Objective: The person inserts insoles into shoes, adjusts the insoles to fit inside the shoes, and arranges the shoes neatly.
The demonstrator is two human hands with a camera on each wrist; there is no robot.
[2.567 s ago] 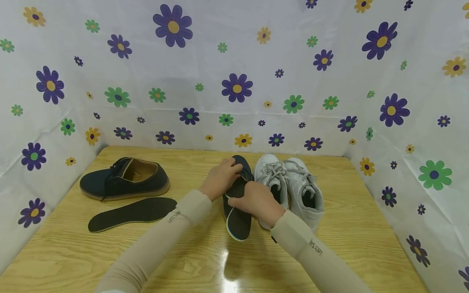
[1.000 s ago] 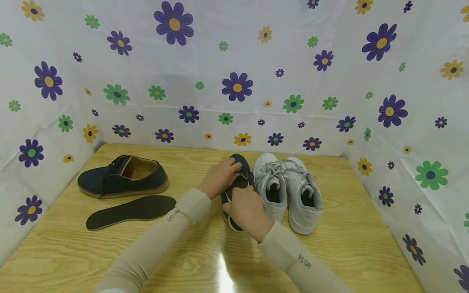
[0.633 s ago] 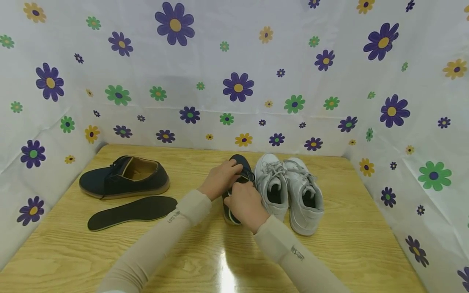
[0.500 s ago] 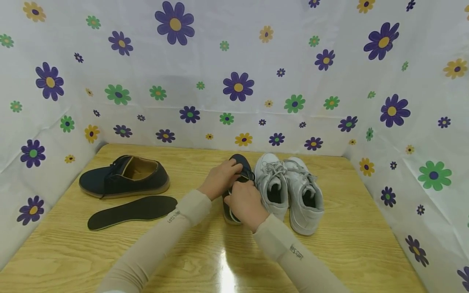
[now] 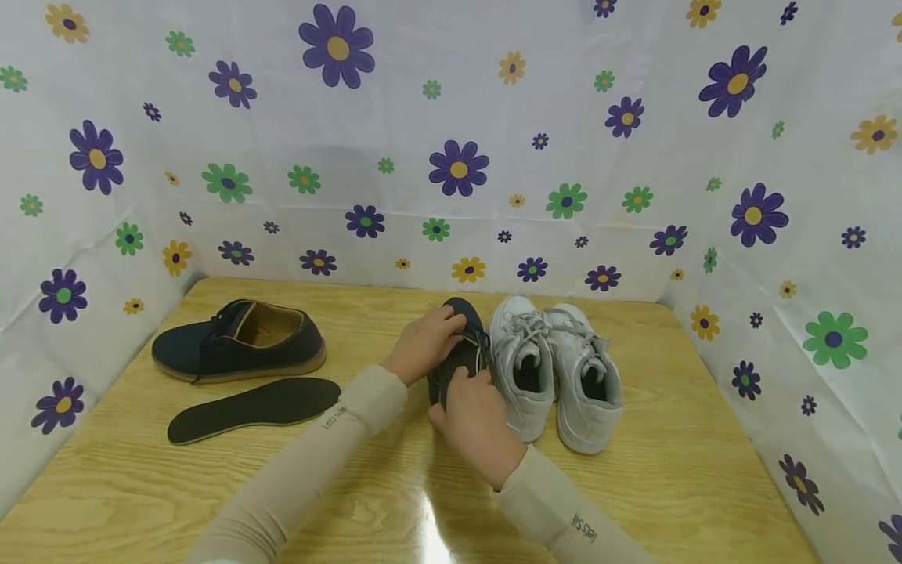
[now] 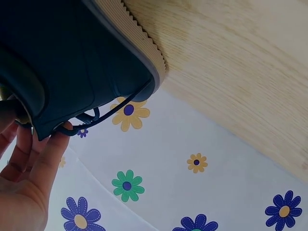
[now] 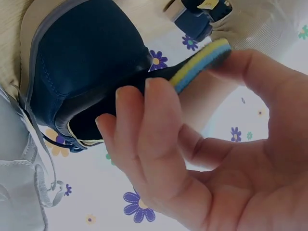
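Observation:
A navy lace-up shoe stands mid-table, toe toward the back. My left hand grips its upper near the laces; the left wrist view has thumb and fingers pinching the edge of the opening by the lace. My right hand is at the shoe's heel end, holding a dark insole with a yellow and blue layered edge. Its front part goes into the shoe's opening, while the heel end shows between thumb and fingers in the right wrist view. The insole's toe end is hidden inside the shoe.
Two white sneakers stand close at the navy shoe's right. At the left lies another navy shoe, with a second black insole in front of it. A flowered white cloth walls in the wooden table at back and sides.
The insole that stuck out past the shoe's heel has gone deeper into the shoe. The right hand pushed forward, then drew back slightly toward the heel. The left hand kept its place.

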